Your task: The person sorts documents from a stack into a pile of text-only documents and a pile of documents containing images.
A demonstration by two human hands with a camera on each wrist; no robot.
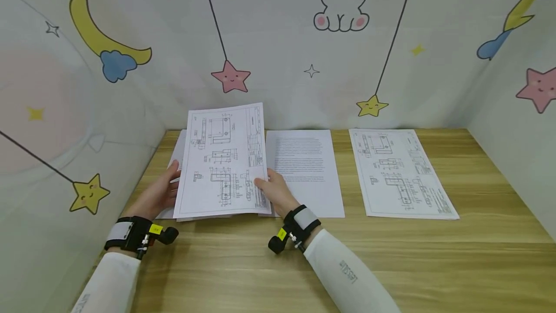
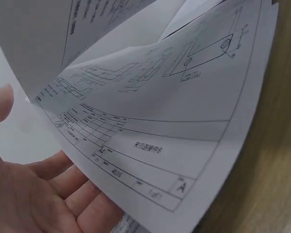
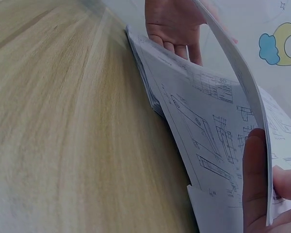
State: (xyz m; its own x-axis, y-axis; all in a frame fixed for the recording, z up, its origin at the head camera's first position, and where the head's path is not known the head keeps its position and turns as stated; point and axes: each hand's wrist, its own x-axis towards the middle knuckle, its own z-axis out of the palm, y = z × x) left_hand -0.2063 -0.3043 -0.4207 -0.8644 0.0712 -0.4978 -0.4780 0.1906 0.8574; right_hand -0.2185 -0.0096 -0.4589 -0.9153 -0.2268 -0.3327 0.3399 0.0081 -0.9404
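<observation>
Drawing (image 1: 219, 158) raised at table's (image 1: 243, 260) left side, pinched in right hand (image 1: 279, 191).
Right thumb lies in front, fingers behind, at its right edge; left hand (image 1: 161, 191) has fingers extended behind a lower drawing (image 2: 160, 126), thumb clear. Text page (image 1: 304, 173) lies partly behind right hand; another drawing (image 1: 404, 173) farther right.

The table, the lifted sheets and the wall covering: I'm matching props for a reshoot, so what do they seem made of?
Table: wood or wood-look laminate, perhaps satin; streaky grain and faint sheen. Lifted sheets: matt white paper, thin and curving in the right hand. Wall covering: probably matt printed fabric, from its faint ripples, though plastic is possible.
</observation>
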